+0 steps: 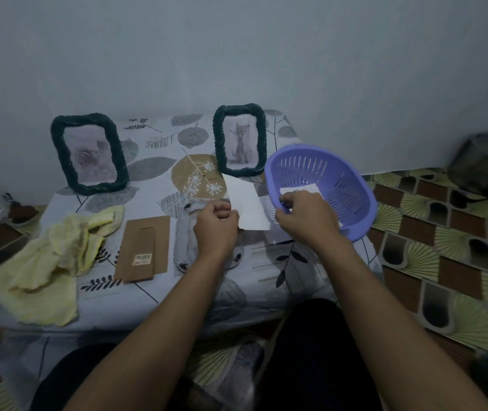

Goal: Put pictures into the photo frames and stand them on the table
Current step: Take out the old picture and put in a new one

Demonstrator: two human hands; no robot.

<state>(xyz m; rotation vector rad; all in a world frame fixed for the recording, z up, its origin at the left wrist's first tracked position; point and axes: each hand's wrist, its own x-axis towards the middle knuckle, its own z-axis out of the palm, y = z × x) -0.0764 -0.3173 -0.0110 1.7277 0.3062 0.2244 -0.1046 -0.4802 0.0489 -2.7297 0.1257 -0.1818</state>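
Note:
Two dark teal rope-rimmed photo frames stand upright at the back of the table: the left frame [89, 154] shows a faint pinkish picture, the right frame [239, 140] a grey cat. My left hand [215, 226] pinches the near edge of a white picture [248, 206], seen from its blank back, above the table. Beneath that hand lies a third frame [184, 243] flat, partly hidden. My right hand [306, 216] grips the near rim of the purple basket [345, 185], which is tilted and holds more white paper [299, 189]. A brown cardboard frame backing [142, 249] lies flat left of my hands.
A crumpled yellow cloth [58, 256] covers the table's front left. The leaf-patterned tablecloth [159, 170] hangs over the near edge. A plain wall stands behind the frames. Patterned floor tiles [432, 262] and a dark metal pot [486, 161] are to the right.

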